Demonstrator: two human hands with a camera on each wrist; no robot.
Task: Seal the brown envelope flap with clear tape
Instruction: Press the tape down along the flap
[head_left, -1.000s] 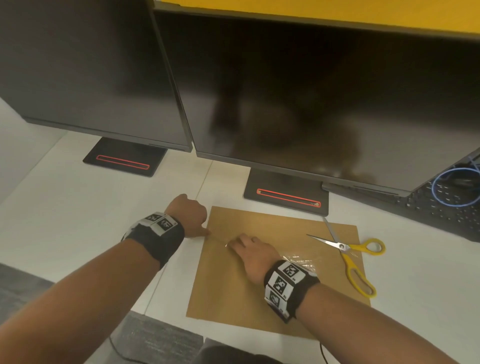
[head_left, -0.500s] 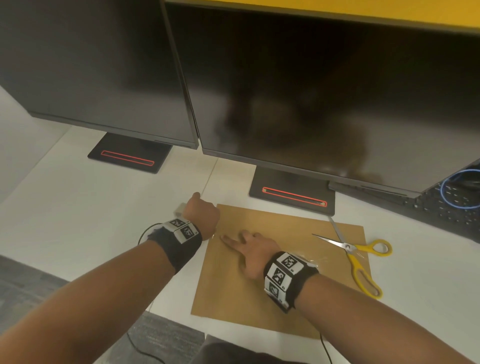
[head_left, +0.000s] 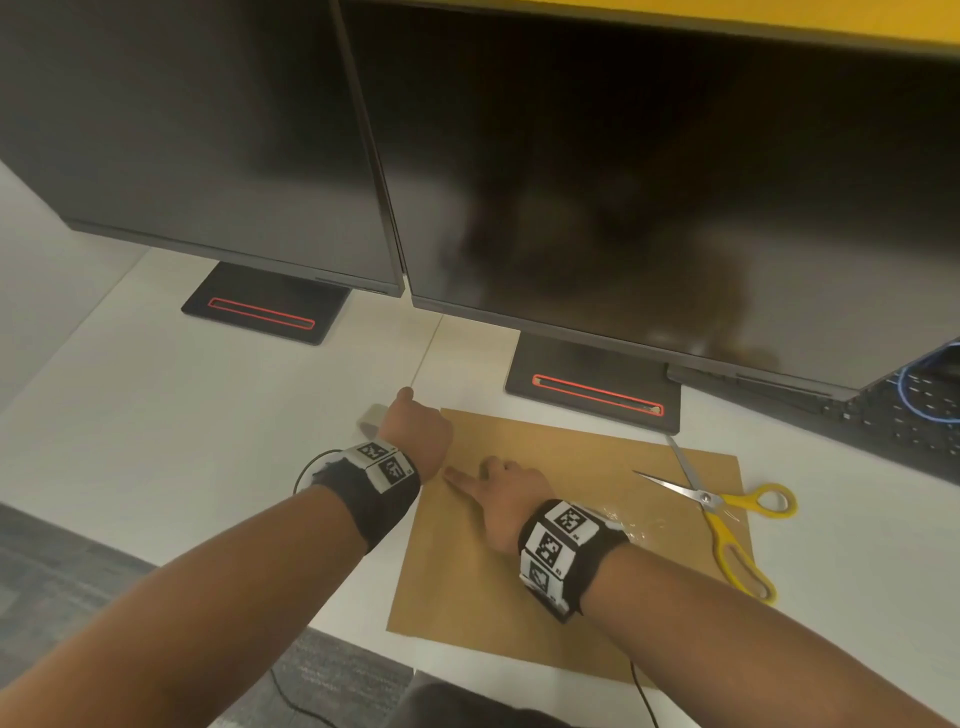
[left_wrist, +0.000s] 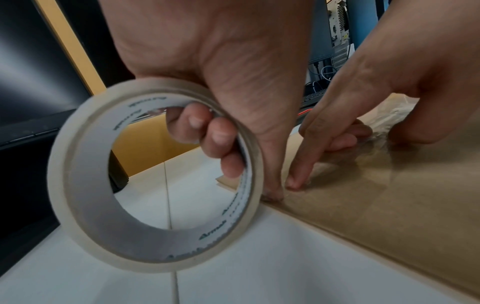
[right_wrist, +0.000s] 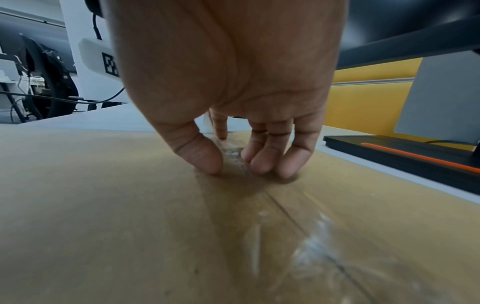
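A brown envelope (head_left: 519, 597) lies flat on the white desk (head_left: 182, 441). A strip of clear tape (right_wrist: 262, 224) runs across it along the flap seam. My left hand (head_left: 415, 431) grips the tape roll (left_wrist: 153, 174) at the envelope's left edge, fingers curled through its core, thumb tip down on the tape end. My right hand (head_left: 498, 493) presses the tape onto the envelope (right_wrist: 103, 205) with its index finger stretched out toward the left hand and the other fingertips (right_wrist: 262, 162) touching the paper. The roll (head_left: 370, 420) peeks out beyond the left hand.
Yellow-handled scissors (head_left: 727, 525) lie open on the envelope's right edge. Two dark monitors stand behind on black bases (head_left: 592, 387) (head_left: 265, 306). A keyboard with a blue cable (head_left: 924, 405) is at the far right. The desk's front edge is near my arms.
The left hand has carried the roll farther from me, to the envelope's far-left corner. The right hand has spread its fingers flat and slid left along the tape.
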